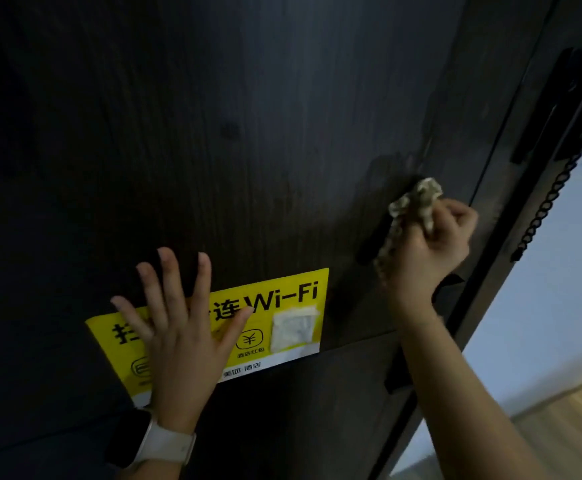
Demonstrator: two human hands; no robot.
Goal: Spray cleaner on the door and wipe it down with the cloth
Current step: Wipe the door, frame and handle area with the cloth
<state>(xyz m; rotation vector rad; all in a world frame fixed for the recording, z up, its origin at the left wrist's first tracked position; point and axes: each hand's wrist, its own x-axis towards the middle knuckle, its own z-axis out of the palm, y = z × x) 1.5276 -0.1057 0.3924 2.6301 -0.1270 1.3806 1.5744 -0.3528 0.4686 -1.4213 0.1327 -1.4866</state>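
Note:
A dark wood-grain door (213,133) fills most of the view. My right hand (428,244) grips a crumpled pale cloth (417,199) and holds it against the door near its right edge. A damp smear shows on the wood just above the cloth. My left hand (178,327) presses flat on the door with fingers spread, lying over a yellow Wi-Fi sticker (282,313). A white-strapped watch sits on my left wrist. No spray bottle is in view.
A black door chain (549,199) hangs along the frame on the right. A black latch plate (398,375) sits on the door's edge below my right arm. Beyond the door edge are a pale wall (542,306) and wooden floor (566,427).

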